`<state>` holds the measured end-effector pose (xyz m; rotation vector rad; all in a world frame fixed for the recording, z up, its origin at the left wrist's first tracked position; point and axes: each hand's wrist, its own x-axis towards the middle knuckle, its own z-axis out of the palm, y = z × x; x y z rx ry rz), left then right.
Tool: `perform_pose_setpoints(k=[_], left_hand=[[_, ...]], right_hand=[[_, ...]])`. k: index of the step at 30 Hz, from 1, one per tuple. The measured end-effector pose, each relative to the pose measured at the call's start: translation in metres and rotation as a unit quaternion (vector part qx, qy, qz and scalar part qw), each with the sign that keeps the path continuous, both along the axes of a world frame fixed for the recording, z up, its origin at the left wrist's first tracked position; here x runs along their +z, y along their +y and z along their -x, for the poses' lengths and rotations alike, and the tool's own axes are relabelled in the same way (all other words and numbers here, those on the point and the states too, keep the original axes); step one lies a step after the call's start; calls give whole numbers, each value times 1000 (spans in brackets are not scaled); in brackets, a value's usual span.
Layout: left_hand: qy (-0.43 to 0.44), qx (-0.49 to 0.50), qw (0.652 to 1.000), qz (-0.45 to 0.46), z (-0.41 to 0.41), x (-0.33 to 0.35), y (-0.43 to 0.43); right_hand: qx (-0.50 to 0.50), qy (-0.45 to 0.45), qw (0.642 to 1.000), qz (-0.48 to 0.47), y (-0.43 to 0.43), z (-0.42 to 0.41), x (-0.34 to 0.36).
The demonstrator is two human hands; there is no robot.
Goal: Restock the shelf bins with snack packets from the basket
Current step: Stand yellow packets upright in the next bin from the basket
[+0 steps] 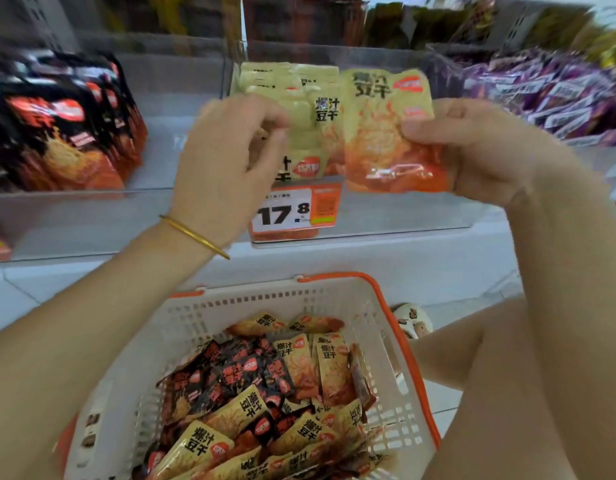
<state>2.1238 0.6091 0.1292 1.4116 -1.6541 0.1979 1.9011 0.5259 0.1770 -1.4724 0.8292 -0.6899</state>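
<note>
Right hand (479, 147) grips one yellow packet (382, 126) by its edge, upright over the middle bin (403, 209), label facing us | left hand (223, 161) pinches the standing packets (313, 84), we judge to open a slot | basket (265, 303) below, well stocked.

White tiled floor (448, 296) (thin grout lines visible)

Held packet (386, 133): pale yellow fading to orange, black characters
Binned packets (299, 81): same pale yellow
Left-bin packets (64, 133): black with red-orange
Right-bin packets (541, 95): purple, perhaps white labels; blurred
Basket (202, 317): white lattice, orange rim
Price tag (285, 216): white, orange border, black numerals
Bangle (192, 232): gold
</note>
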Motion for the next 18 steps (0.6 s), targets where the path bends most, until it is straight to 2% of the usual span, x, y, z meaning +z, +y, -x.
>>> perform_pose_setpoints(k=[3, 5, 9, 13, 18], left_hand=[[-167, 79, 982, -42, -12, -9, -8], [-209, 101, 970, -74, -11, -15, -9], [-219, 92, 967, -94, -11, -22, -12], [-222, 84, 968, -84, -13, -22, -12], [-223, 80, 969, -73, -13, -23, -13]], right_hand=[[-110, 126, 982, 93, -44, -22, 7], [-118, 217, 965, 83, -70, -43, -8], [-84, 329, 941, 12, -98, -77, -44], [-123, 402, 902, 103, -111, -87, -45], [-174, 406, 885, 150, -119, -91, -48]])
